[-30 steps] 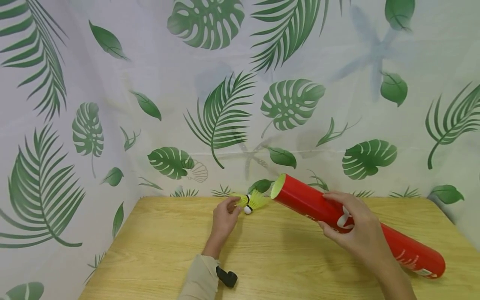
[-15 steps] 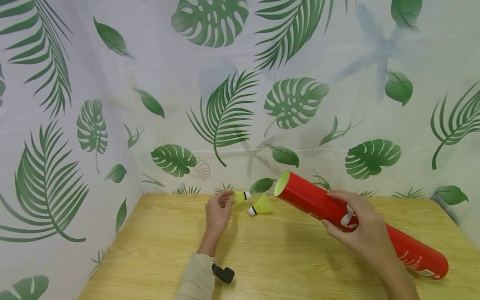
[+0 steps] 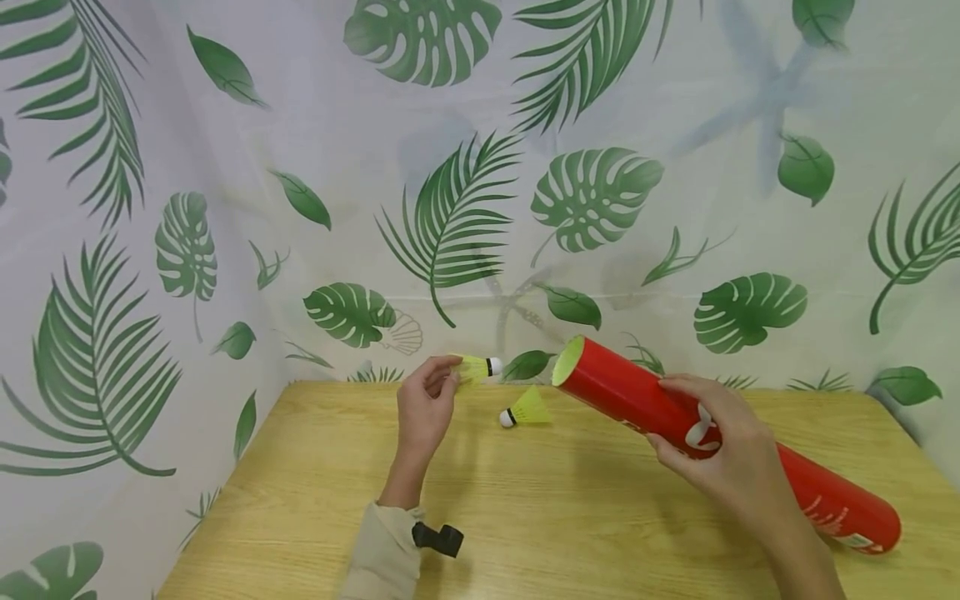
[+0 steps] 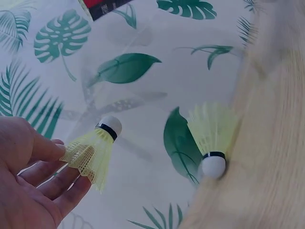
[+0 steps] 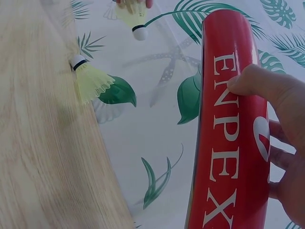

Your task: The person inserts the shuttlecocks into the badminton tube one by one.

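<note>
My left hand [image 3: 426, 408] pinches a yellow shuttlecock [image 3: 476, 367] by the rim of its skirt, its white cork end pointing right, above the table's back edge. In the left wrist view the thumb and fingers hold the skirt of that shuttlecock [image 4: 91, 155]. A second yellow shuttlecock [image 3: 528, 408] lies on its side on the table, cork to the left. My right hand [image 3: 731, 458] grips a long red tube [image 3: 622, 387] round its middle. The tube is tilted, its open end up and to the left; what is inside cannot be seen.
The wooden table [image 3: 540, 517] meets a white leaf-printed cloth [image 3: 480, 208] at its back edge. Another side of the cloth rises on the left. A black strap device [image 3: 438, 539] is on the left wrist.
The left hand has drawn its shuttlecock left and up, away from the other one, which stays lying on the table. The right hand and red tube have barely moved.
</note>
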